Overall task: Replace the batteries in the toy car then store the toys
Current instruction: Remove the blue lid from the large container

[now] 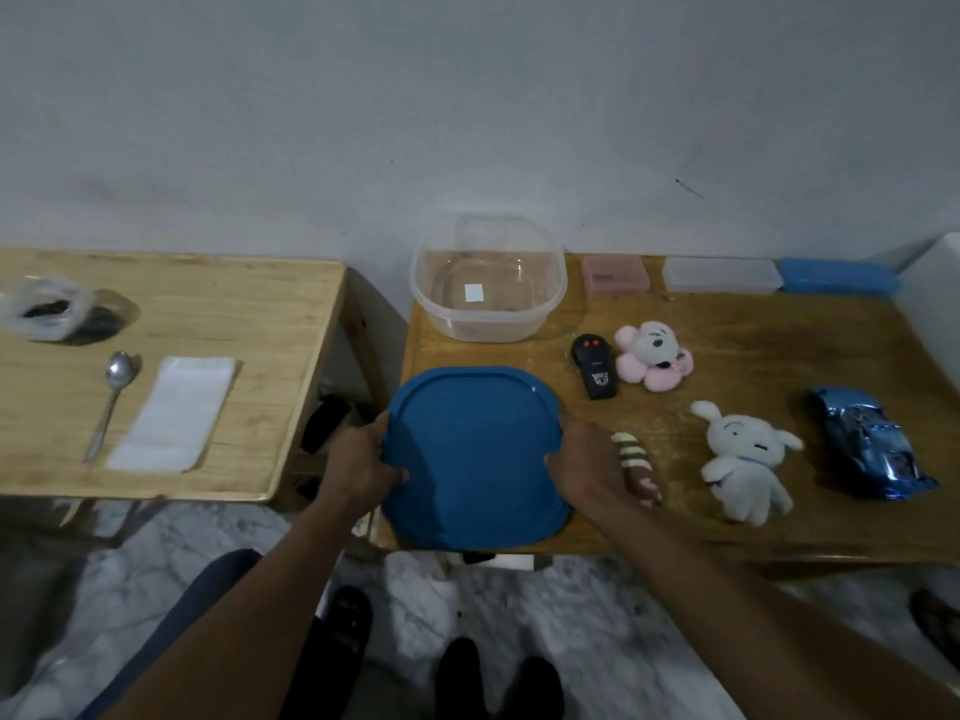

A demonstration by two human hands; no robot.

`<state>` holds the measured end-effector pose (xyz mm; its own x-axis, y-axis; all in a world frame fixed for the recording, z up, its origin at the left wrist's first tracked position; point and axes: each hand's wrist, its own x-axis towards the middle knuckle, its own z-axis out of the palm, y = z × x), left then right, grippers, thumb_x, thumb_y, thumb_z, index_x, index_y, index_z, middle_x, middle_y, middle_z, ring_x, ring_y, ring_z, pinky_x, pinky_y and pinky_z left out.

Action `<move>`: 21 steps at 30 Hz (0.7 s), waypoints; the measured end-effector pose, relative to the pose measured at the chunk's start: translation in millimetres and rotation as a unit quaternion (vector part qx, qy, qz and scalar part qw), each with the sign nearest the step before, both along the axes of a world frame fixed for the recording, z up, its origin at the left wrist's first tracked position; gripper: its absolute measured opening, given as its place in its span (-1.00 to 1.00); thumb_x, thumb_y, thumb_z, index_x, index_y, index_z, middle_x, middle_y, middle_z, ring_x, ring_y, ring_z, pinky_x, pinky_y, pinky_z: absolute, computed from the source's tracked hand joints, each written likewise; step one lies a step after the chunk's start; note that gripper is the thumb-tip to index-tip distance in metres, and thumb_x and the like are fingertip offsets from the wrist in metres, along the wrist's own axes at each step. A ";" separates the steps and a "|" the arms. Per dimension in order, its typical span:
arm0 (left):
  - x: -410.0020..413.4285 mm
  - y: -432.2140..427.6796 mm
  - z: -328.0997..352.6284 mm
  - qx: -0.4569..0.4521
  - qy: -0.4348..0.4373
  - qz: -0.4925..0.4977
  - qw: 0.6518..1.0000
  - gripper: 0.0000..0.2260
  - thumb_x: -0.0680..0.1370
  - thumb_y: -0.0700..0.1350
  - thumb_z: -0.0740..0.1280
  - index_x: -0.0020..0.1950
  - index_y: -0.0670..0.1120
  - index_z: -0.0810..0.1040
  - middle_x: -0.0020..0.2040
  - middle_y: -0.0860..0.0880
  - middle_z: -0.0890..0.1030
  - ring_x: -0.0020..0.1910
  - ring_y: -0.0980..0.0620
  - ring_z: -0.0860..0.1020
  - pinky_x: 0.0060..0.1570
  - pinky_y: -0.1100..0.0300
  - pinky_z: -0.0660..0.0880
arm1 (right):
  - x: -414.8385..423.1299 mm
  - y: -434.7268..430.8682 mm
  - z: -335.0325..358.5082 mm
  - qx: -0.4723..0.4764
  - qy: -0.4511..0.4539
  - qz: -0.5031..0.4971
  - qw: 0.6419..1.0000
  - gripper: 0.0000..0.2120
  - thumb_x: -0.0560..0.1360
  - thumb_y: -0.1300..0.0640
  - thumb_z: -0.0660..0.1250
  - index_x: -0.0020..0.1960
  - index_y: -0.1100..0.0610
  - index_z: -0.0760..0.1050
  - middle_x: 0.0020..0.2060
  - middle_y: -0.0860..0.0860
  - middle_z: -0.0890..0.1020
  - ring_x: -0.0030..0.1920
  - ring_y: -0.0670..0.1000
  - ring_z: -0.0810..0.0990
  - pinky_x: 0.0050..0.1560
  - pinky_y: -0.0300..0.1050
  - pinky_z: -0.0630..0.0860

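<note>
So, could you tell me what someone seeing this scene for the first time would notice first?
The big blue lid stands out first, gripped at its sides by the left hand and right hand at the near left corner of the right-hand table. Just behind it sits an open clear tub. Farther right lie a white soft toy and, farthest right, a shiny blue toy car.

likely a room in a home: a pale wooden desk (249, 304) bearing a spoon (117, 376) stands beside a darker desk (779, 345) with a white plush rabbit (737, 459) and pink plush toy (654, 356), against a bare wall (467, 122), over marbled floor (571, 615).
</note>
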<state>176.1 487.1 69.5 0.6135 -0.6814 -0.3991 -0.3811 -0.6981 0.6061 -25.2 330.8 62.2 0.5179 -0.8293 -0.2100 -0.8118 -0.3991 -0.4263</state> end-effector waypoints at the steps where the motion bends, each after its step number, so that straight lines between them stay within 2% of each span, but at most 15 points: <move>1: 1.4 0.1 -4.4 0.001 -0.004 -0.008 1.000 -0.24 0.41 -0.24 0.49 0.53 -0.12 0.20 0.23 -0.11 0.58 0.19 -0.14 0.55 0.12 -0.02 0.54 | 2.6 0.1 -3.2 -0.010 0.015 0.007 1.000 -0.86 0.48 0.25 0.31 0.04 0.20 0.51 -0.08 0.14 0.64 -0.13 0.10 0.60 -0.26 -0.15 0.44; 7: 6.0 5.8 -24.0 0.003 -0.015 -0.022 1.000 -0.34 0.35 -0.17 0.53 0.41 -0.11 0.38 0.11 -0.10 0.63 0.07 -0.12 0.59 0.00 -0.04 0.61 | 13.2 2.7 -12.2 -0.050 0.089 0.026 0.994 -0.86 0.53 0.35 0.20 0.04 0.25 0.49 -0.02 0.17 0.62 -0.05 0.10 0.60 -0.23 -0.15 0.37; 13: 7.7 6.2 -29.9 -0.005 -0.027 -0.036 0.999 -0.37 0.35 -0.21 0.50 0.39 -0.12 0.37 0.09 -0.08 0.62 0.03 -0.09 0.58 -0.06 0.04 0.60 | 10.1 6.8 -16.9 -0.054 0.071 0.016 0.996 -0.81 0.49 0.33 0.26 0.10 0.23 0.47 -0.03 0.16 0.62 -0.05 0.13 0.61 -0.22 -0.12 0.44; 18: 7.4 5.5 -34.1 -0.003 -0.028 -0.042 0.999 -0.23 0.33 -0.12 0.51 0.47 0.02 0.26 0.16 -0.07 0.56 0.14 -0.12 0.53 0.10 -0.05 0.57 | 2.0 7.8 -20.2 -0.057 0.064 -0.012 0.996 -0.78 0.48 0.31 0.29 0.12 0.20 0.48 -0.03 0.14 0.63 -0.05 0.12 0.59 -0.19 -0.12 0.44; 21: 7.2 5.1 -36.8 0.003 -0.033 -0.047 0.998 -0.22 0.33 -0.08 0.51 0.48 0.03 0.24 0.16 -0.08 0.55 0.16 -0.13 0.51 0.12 -0.04 0.55 | 0.4 8.5 -21.1 -0.045 0.041 -0.032 0.998 -0.76 0.48 0.33 0.28 0.13 0.20 0.48 -0.05 0.15 0.62 -0.06 0.12 0.58 -0.21 -0.15 0.41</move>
<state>183.3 492.2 32.6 0.5719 -0.7351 -0.3641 -0.4839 -0.6607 0.5739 -24.8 339.3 41.1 0.4468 -0.8777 -0.1731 -0.8680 -0.3785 -0.3215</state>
